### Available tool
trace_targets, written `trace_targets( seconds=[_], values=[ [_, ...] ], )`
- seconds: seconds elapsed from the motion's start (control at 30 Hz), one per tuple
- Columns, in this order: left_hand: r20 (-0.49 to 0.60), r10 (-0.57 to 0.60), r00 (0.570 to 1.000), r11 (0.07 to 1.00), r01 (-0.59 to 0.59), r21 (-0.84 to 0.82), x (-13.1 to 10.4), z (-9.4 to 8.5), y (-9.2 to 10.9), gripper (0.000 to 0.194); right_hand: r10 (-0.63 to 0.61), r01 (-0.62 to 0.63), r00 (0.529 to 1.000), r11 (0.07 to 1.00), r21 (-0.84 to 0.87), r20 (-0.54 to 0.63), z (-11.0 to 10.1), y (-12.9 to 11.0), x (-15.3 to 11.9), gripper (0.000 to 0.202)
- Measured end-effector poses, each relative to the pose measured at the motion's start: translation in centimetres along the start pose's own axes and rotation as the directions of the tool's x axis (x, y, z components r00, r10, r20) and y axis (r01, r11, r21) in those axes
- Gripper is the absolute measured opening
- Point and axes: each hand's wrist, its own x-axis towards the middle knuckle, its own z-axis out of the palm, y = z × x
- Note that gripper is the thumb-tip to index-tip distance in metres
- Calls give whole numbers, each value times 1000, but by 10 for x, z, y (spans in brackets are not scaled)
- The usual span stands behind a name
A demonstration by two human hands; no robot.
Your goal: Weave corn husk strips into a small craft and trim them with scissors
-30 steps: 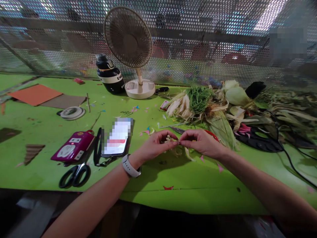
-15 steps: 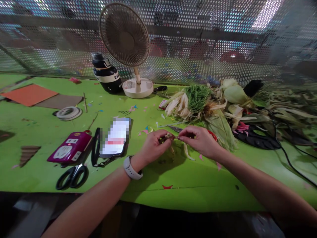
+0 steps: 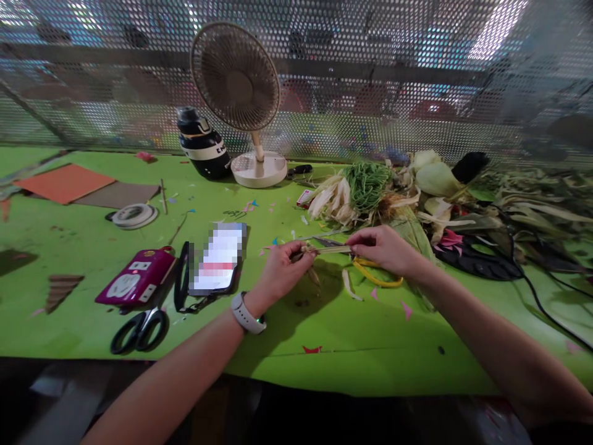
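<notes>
Between my two hands a pale strip of dried husk [image 3: 332, 250] is pulled straight. My left hand [image 3: 286, 267] is closed on one end with a small knotted bit of the husk, and a dry piece hangs below its fingers. Thumb and fingers of my right hand [image 3: 382, 248] pinch the other end. Scissors with yellow handles [image 3: 380, 283] lie beneath the right hand, blades pointing left, partly hidden by the strip. A loose curl of husk [image 3: 348, 285] rests on the green table [image 3: 287, 371] just below. Whether the strip is one piece or several I cannot tell.
Behind my right hand lies a heap of pale husks [image 3: 331, 201] and green strands [image 3: 368, 184]. A black palette-shaped item [image 3: 486, 262] and a cable are at right. To the left lie a phone [image 3: 217, 259], black scissors [image 3: 139, 330] and a purple power strip [image 3: 136, 278]. A fan [image 3: 259, 170] stands behind.
My right hand has moved right and slightly up, away from the left hand, so a longer length of husk strip shows between them. The yellow scissor handles are now more exposed.
</notes>
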Motion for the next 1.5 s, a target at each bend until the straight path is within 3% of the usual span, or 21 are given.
trace_targets(
  seconds=[0.17,0.33,0.5,0.7,0.93,1.17,1.37,1.5],
  values=[
    [77,-32,996,998,37,-55,1,5,-6,18,-49,53,997,996,-66,67,-9,-10,-2,26],
    [171,-15,985,990,38,-133,-2,10,-4,19,-91,96,981,995,-22,171,12,-21,-6,28],
    [202,-95,975,972,134,-191,-2,-4,6,41,-94,83,983,994,78,158,16,-15,-5,27],
    [193,-253,948,917,298,-265,5,-17,5,21,-43,8,988,972,234,147,0,-11,-4,27],
    [307,-132,942,935,222,-277,4,-13,4,19,-74,27,977,973,230,198,3,-16,-6,23],
    [339,-127,932,930,231,-285,1,-12,8,17,-82,35,968,980,193,239,10,-16,-8,24],
    [402,-138,905,982,179,-67,0,-14,9,17,-158,140,952,986,88,263,7,-19,-10,25],
    [435,-134,891,988,86,129,2,-17,7,22,-123,113,924,992,51,361,3,-16,-10,25]
  ],
)
